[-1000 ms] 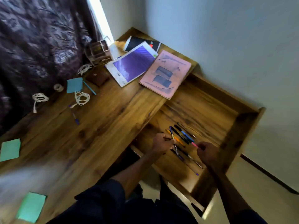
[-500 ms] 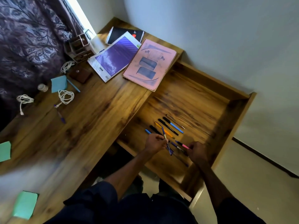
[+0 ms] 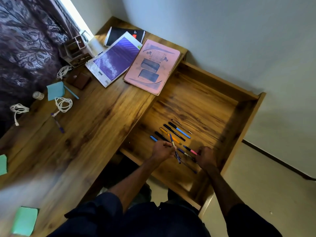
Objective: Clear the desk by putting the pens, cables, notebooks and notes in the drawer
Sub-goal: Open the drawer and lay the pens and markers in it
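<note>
From my head camera, the drawer (image 3: 196, 103) stands pulled out at three o'clock of the desk (image 3: 94, 125), a shallow box of streaked, glossy wood with low walls, and both my hands are down in its near end. My left hand (image 3: 162, 150) has its fingers curled and pinches a slim blue-and-silver pen (image 3: 172, 142) near the middle, tilted with its tip toward twelve o'clock, I think so I can lay it flat beside the row of pens (image 3: 174, 132) at twelve o'clock of my knuckles. These are thin, smooth plastic barrels in black, blue and orange, lying side by side so they take little room. My right hand (image 3: 206, 156) is curled at the end of a pink-tipped pen (image 3: 190, 150). Seeing only its back, I cannot tell whether the fingers grip the pen or merely touch it. Well apart, at about ten o'clock on the desk, wait a limp coiled white cable (image 3: 63, 104), a soft-edged blue note (image 3: 55, 90) and a purple pen (image 3: 58, 123). At eleven o'clock the pink notebook (image 3: 152, 65), flat and worn, hangs a corner over the drawer, beside a purple notebook (image 3: 114, 60). A green note (image 3: 24, 220) lies at seven o'clock. The cables, notebooks and notes look like the bulk of what is left.
</note>
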### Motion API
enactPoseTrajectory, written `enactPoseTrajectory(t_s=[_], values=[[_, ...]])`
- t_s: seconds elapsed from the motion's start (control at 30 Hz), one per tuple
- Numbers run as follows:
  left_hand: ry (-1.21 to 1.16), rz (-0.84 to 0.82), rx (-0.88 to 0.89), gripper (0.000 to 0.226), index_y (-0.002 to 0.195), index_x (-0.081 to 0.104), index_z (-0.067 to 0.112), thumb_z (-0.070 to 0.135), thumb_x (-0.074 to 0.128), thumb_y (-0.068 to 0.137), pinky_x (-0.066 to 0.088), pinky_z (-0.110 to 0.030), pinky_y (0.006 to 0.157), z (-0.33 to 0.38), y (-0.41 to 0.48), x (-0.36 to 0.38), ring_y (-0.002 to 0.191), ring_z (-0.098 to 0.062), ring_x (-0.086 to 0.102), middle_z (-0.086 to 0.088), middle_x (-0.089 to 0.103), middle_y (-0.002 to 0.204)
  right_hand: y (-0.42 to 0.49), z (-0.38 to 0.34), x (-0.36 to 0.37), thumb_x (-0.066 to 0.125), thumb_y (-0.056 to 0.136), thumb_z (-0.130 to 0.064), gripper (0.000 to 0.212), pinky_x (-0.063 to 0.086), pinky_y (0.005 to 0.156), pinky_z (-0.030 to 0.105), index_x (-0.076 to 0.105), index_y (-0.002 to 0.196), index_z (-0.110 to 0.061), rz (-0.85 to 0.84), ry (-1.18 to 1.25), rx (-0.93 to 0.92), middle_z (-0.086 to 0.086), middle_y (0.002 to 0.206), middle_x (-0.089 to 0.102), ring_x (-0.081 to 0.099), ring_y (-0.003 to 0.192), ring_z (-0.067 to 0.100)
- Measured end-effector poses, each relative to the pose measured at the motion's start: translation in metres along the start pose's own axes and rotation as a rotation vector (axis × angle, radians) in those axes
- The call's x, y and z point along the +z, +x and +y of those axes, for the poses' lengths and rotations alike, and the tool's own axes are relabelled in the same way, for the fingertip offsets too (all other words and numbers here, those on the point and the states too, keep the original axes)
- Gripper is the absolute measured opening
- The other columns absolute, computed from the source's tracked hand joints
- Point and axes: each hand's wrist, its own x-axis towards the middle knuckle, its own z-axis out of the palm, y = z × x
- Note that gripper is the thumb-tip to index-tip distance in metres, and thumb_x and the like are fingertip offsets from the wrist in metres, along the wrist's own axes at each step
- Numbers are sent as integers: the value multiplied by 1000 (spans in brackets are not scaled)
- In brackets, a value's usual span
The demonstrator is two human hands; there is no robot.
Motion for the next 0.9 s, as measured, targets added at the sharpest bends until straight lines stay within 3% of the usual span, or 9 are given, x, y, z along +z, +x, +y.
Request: enactPoseTrajectory(t_s=[0.1, 0.2, 0.3, 0.4, 0.5, 0.6, 0.7, 0.83, 0.9], values=[[-2, -4, 5, 19, 104, 70, 4, 12, 75, 88, 65, -33, 72, 0, 0, 2, 83, -20, 77, -11, 76, 95, 0, -4, -1, 68, 91, -13, 16, 52, 74, 29, 71, 104, -5, 36, 2, -3, 12, 102, 70, 66, 90, 22], [-30, -11, 15, 17, 102, 71, 1, 10, 75, 88, 65, -39, 78, 4, 1, 5, 86, -25, 77, -15, 76, 96, -2, -17, -6, 68, 92, -14, 20, 53, 78, 23, 73, 110, -8, 130, 81, -110, 6, 105, 74, 68, 93, 16], [-83, -9, 29, 24, 100, 70, -8, 9, 78, 85, 64, -44, 81, 13, 0, 10, 88, -30, 77, -22, 75, 97, -9, -36, -15, 71, 92, -23, 15, 56, 76, 19, 78, 104, -18, -16, 355, -241, -7, 94, 77, 72, 87, 5], [-118, 17, 31, 28, 102, 69, -10, 7, 81, 83, 64, -45, 81, 25, -1, 16, 90, -30, 76, -23, 73, 99, -12, -47, -24, 75, 89, -18, 15, 59, 73, 18, 79, 103, -18, -104, 472, -315, -8, 90, 79, 74, 82, 3], [-150, 11, -9, 26, 108, 69, -4, 11, 77, 88, 65, -36, 76, 33, -1, 16, 88, -26, 77, -21, 75, 101, -5, -47, -31, 80, 82, -9, 20, 53, 63, 13, 80, 101, -15, -86, 444, -312, -6, 87, 78, 71, 70, -1], [-69, -30, -8, 26, 114, 69, 3, 18, 72, 92, 63, -27, 68, 34, -3, 16, 85, -19, 76, -14, 76, 102, 3, -40, -34, 80, 83, -9, 20, 58, 75, 25, 79, 102, -12, -32, 263, -268, -2, 93, 77, 72, 80, 6], [24, -20, -5, 23, 113, 70, 4, 14, 70, 93, 63, -33, 75, 27, -3, 15, 88, -22, 76, -14, 75, 104, 7, -27, -33, 74, 87, -10, 19, 58, 86, 31, 77, 106, -11, 19, 38, -209, 2, 99, 76, 70, 90, 14], [80, -49, 9, 19, 111, 71, 5, 11, 68, 93, 63, -33, 78, 15, -5, 10, 86, -18, 74, -11, 74, 105, 6, -11, -28, 70, 90, -7, 12, 51, 76, 25, 75, 99, -9, 15, -57, -146, 7, 95, 75, 70, 90, 19], [98, -58, 8, 19, 111, 70, 6, 10, 67, 93, 63, -33, 79, 11, -6, 8, 85, -16, 72, -11, 74, 105, 4, -8, -26, 68, 91, -7, 12, 52, 79, 26, 75, 101, -8, 15, -81, -110, 8, 97, 74, 70, 94, 21]])
